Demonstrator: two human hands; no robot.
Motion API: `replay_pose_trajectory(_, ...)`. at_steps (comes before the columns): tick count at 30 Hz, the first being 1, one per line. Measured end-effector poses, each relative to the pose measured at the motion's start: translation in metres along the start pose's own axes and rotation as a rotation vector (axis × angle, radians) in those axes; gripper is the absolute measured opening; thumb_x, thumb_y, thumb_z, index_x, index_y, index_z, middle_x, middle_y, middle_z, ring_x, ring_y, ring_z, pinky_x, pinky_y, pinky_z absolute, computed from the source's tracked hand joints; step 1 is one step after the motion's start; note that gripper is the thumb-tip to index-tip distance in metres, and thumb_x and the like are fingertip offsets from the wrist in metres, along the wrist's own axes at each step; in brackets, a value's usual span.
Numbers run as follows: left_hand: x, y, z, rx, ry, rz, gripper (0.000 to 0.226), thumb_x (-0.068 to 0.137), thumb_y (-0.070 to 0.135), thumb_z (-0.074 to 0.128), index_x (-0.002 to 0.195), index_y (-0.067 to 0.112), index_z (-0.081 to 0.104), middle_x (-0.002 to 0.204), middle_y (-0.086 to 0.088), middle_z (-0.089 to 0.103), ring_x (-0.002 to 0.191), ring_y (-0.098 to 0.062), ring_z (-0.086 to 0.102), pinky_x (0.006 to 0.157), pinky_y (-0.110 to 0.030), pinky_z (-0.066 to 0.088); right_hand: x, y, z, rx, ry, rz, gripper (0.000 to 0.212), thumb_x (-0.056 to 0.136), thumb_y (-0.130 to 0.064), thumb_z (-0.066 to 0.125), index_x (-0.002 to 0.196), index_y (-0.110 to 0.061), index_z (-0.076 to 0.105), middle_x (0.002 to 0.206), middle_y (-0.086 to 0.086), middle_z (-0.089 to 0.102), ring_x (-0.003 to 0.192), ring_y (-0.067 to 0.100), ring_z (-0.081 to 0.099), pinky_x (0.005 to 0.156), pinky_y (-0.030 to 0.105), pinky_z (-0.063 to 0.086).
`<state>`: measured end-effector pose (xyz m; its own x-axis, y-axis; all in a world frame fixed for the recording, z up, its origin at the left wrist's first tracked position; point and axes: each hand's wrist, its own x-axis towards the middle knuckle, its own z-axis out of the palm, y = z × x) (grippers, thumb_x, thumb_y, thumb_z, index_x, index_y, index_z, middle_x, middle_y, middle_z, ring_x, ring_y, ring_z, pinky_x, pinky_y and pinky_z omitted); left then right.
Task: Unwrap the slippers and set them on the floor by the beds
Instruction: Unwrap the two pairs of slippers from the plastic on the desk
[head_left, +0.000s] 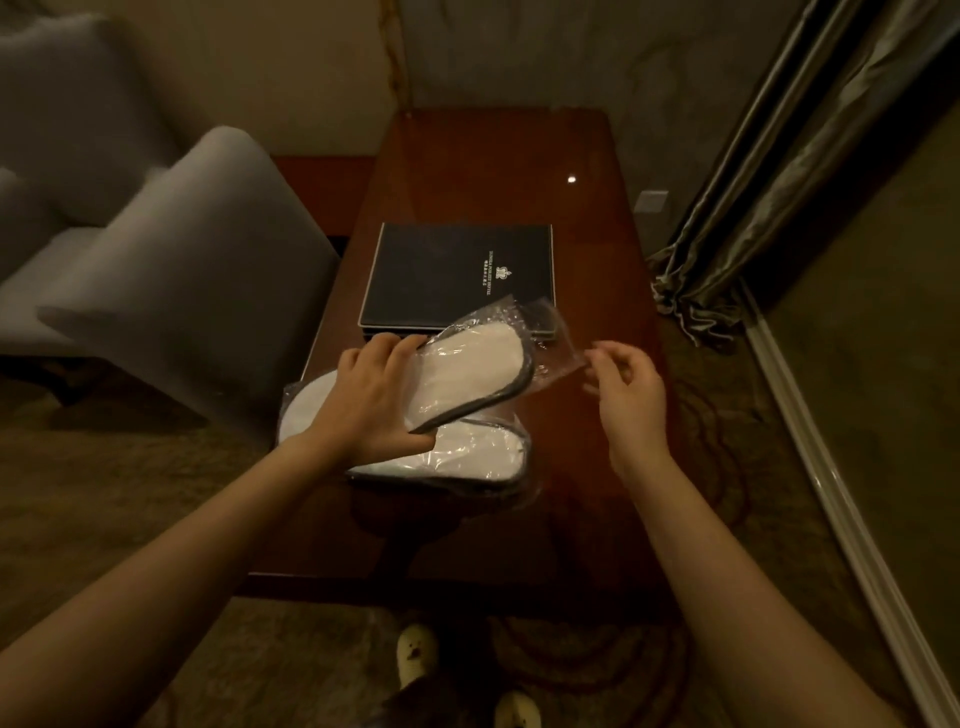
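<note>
Above the tabletop (597, 415) | left hand (371, 402) is gripping the wrapped slippers (467, 374), long axis running toward the right | right hand (626, 387), half open, is apparently pinching the wrapper's loose end (558, 345) | second pack (441, 460) is lying beneath.

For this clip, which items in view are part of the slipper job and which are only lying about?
Part of the job:
- wrapped slipper pack, gripped by the left hand
- clear wrapper end, by the right hand
- second wrapped pack on the table

Lying about:
- black hotel folder
- grey armchair
- curtain
</note>
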<state>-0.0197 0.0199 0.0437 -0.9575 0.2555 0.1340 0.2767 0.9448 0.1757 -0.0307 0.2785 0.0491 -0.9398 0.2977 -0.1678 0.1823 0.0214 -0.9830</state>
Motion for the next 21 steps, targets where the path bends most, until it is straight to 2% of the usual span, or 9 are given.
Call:
replay_pose_trajectory(1,0.000,-0.004,0.000,0.006,0.008,0.005,0.102,0.054,0.061,0.062,0.138,0.014,0.030,0.132,-0.012,0.041,0.117,-0.031,0.042,0.102,-0.044,0.032,-0.004,-0.004,-0.002,-0.135,0.022,-0.205,0.018,0.091,-0.026,0.051,0.108,-0.025,0.058,0.106,-0.001,0.061,0.099,0.007,0.058,0.085,0.022,0.049)
replay_pose_trajectory(3,0.003,-0.011,-0.002,0.009,0.017,0.021,0.102,0.054,0.063,0.059,0.138,0.015,0.029,0.133,-0.011,0.040,0.118,-0.030,0.042,0.102,-0.042,0.031,-0.014,-0.013,0.000,-0.335,-0.100,-0.505,0.020,0.088,-0.036,0.053,0.107,-0.033,0.056,0.103,-0.006,0.056,0.094,-0.005,0.047,0.079,0.007,0.035)
replay_pose_trajectory(6,0.009,-0.021,-0.004,-0.043,0.014,0.023,0.101,0.054,0.062,0.061,0.138,0.016,0.028,0.133,-0.009,0.039,0.119,-0.026,0.039,0.101,-0.040,0.030,-0.020,-0.011,0.011,-0.714,-0.247,-0.667,0.020,0.083,-0.030,0.063,0.101,-0.024,0.064,0.096,-0.013,0.055,0.092,0.008,0.042,0.077,0.026,0.029)
replay_pose_trajectory(8,0.012,-0.028,-0.005,-0.077,0.011,0.025,0.101,0.054,0.061,0.062,0.138,0.019,0.028,0.132,-0.007,0.039,0.118,-0.025,0.039,0.101,-0.039,0.030,-0.020,-0.009,0.015,-0.680,-0.198,-0.639,0.010,0.081,-0.018,0.067,0.091,-0.020,0.070,0.085,-0.014,0.058,0.087,0.012,0.047,0.079,0.031,0.038)
replay_pose_trajectory(11,0.019,-0.045,-0.006,-0.103,-0.014,0.043,0.102,0.053,0.060,0.065,0.139,0.021,0.026,0.131,-0.005,0.038,0.118,-0.024,0.038,0.102,-0.039,0.029,-0.023,-0.002,0.019,-0.473,-0.167,-0.523,0.018,0.079,-0.012,0.069,0.085,-0.029,0.071,0.079,-0.017,0.060,0.082,0.010,0.051,0.072,0.011,0.041)
replay_pose_trajectory(13,0.022,-0.059,-0.006,-0.089,-0.036,0.058,0.103,0.054,0.060,0.066,0.140,0.022,0.025,0.132,-0.005,0.038,0.119,-0.023,0.038,0.104,-0.039,0.028,-0.024,0.003,0.022,-0.401,-0.133,-0.400,0.026,0.080,-0.014,0.067,0.082,-0.040,0.067,0.083,-0.014,0.060,0.082,0.006,0.053,0.069,0.007,0.042)
replay_pose_trajectory(16,0.021,-0.075,-0.003,-0.041,-0.054,0.122,0.102,0.056,0.065,0.063,0.140,0.023,0.024,0.134,-0.004,0.038,0.120,-0.024,0.039,0.105,-0.038,0.029,-0.023,-0.004,0.033,-0.439,-0.176,-0.280,0.015,0.087,-0.022,0.060,0.090,-0.035,0.067,0.087,-0.009,0.067,0.083,0.002,0.060,0.069,0.013,0.046)
replay_pose_trajectory(19,0.018,-0.076,0.001,-0.034,-0.036,0.213,0.102,0.056,0.070,0.059,0.139,0.022,0.025,0.135,-0.006,0.040,0.119,-0.025,0.038,0.105,-0.041,0.031,-0.016,-0.026,0.052,-0.455,-0.318,-0.228,0.018,0.090,-0.026,0.054,0.105,-0.027,0.064,0.085,-0.016,0.066,0.080,-0.003,0.064,0.066,0.014,0.052)
replay_pose_trajectory(21,0.019,-0.072,0.001,-0.027,-0.011,0.282,0.101,0.058,0.073,0.056,0.139,0.020,0.027,0.135,-0.008,0.043,0.120,-0.027,0.040,0.105,-0.043,0.031,-0.010,-0.039,0.067,-0.535,-0.419,-0.175,0.018,0.089,-0.027,0.057,0.104,-0.019,0.063,0.092,-0.007,0.066,0.088,0.010,0.065,0.074,0.030,0.057)
